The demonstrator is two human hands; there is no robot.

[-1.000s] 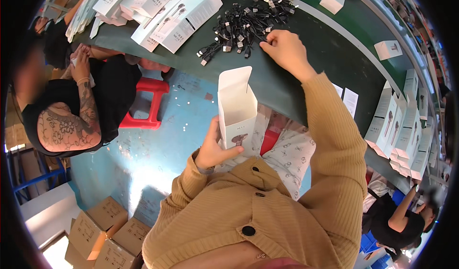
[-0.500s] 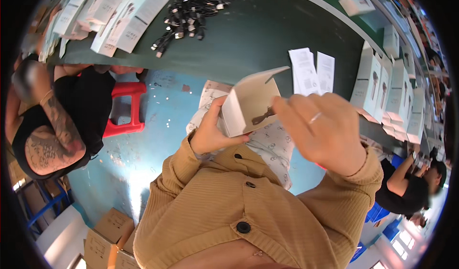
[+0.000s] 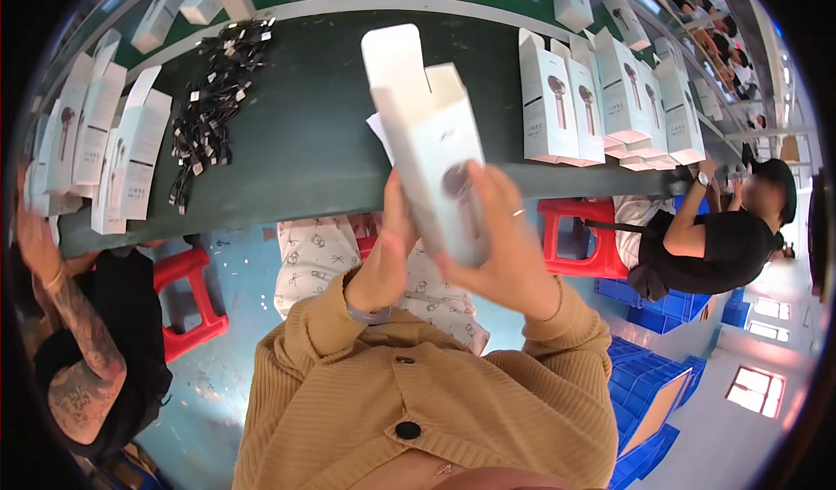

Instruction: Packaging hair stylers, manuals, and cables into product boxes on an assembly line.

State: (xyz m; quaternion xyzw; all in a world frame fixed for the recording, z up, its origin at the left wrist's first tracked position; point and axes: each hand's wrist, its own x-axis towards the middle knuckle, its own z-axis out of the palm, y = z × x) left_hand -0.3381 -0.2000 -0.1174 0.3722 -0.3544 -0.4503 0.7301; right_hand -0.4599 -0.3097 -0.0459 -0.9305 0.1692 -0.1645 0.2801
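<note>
Over the near edge of the table I hold a tall white box (image 3: 431,155), tilted slightly, with its top flaps raised. A picture of a dark handheld device is printed on its front. My right hand (image 3: 503,242) grips the lower right side, thumb across the front. My left hand (image 3: 389,250) lies along the left side, its fingers straight and partly hidden behind the box. The inside of the box does not show from here. A white paper sheet (image 3: 380,136) pokes out behind it on the table.
A heap of black cables (image 3: 209,111) lies left on the dark green table (image 3: 305,98). White boxes (image 3: 131,159) stand at the left, and more boxes (image 3: 601,98) at the right. Co-workers sit on both sides, near red stools (image 3: 585,237). Blue crates (image 3: 649,385) stand on the floor.
The box has swung upright, so its printed front shows instead of its inside, where a dark cable was visible. My right hand has come down onto it. The view has turned rightward.
</note>
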